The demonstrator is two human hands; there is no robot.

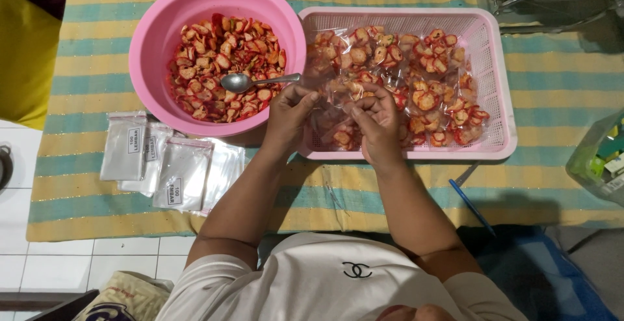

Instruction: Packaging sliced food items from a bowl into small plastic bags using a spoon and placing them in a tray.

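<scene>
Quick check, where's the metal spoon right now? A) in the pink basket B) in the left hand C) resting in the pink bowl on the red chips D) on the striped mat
C: the metal spoon lies in the pink bowl on the red chips, handle over the rim, while the left hand and right hand work a small clear bag at the pink basket.

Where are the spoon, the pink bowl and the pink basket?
spoon (237, 82), head view, on its shiny metal scoop lying on the snacks.
pink bowl (151, 41), head view, on its bare inner left wall.
pink basket (489, 41), head view, on its slotted right wall.
</scene>
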